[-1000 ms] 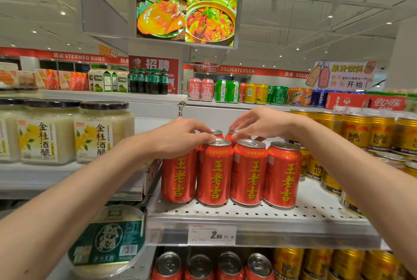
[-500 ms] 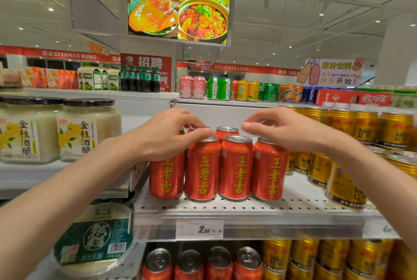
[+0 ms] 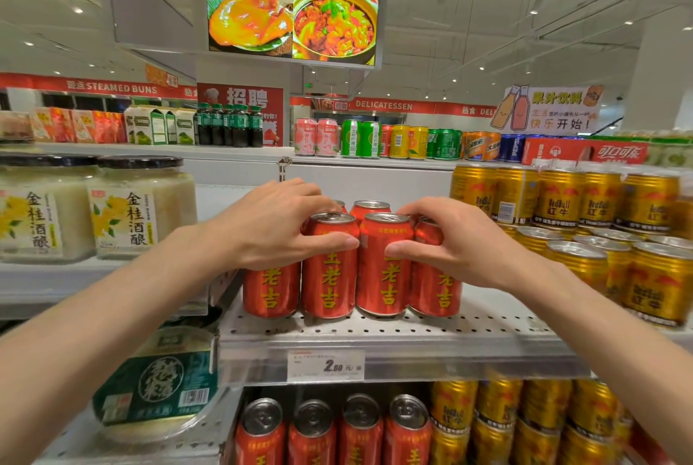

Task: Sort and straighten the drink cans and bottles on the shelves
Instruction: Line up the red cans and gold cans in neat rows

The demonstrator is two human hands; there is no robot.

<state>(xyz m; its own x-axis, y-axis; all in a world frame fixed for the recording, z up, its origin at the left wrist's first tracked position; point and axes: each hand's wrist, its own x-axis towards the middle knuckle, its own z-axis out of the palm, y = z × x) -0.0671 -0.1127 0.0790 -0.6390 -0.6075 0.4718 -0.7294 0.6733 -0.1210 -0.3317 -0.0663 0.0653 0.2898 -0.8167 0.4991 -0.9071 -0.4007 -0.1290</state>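
Both hands curl round a front row of four red cans [image 3: 352,269] on the perforated shelf [image 3: 393,337], the left hand [image 3: 277,228] gripping two and the right hand [image 3: 446,243] the others, gold cans [image 3: 600,239] beside them.

White open ceiling with recessed spotlights [image 3: 77,10], hanging food-photo screen [image 3: 292,11], red wall band reading STEAMED BUNS [image 3: 112,86] and DELICATESSEN [image 3: 383,105], red recruitment poster [image 3: 247,99], juice-drinks cardboard sign [image 3: 551,110], white pillar [image 3: 660,71] at right.

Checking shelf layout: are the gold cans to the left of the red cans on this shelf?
No, the gold cans stand to the right of the red cans.
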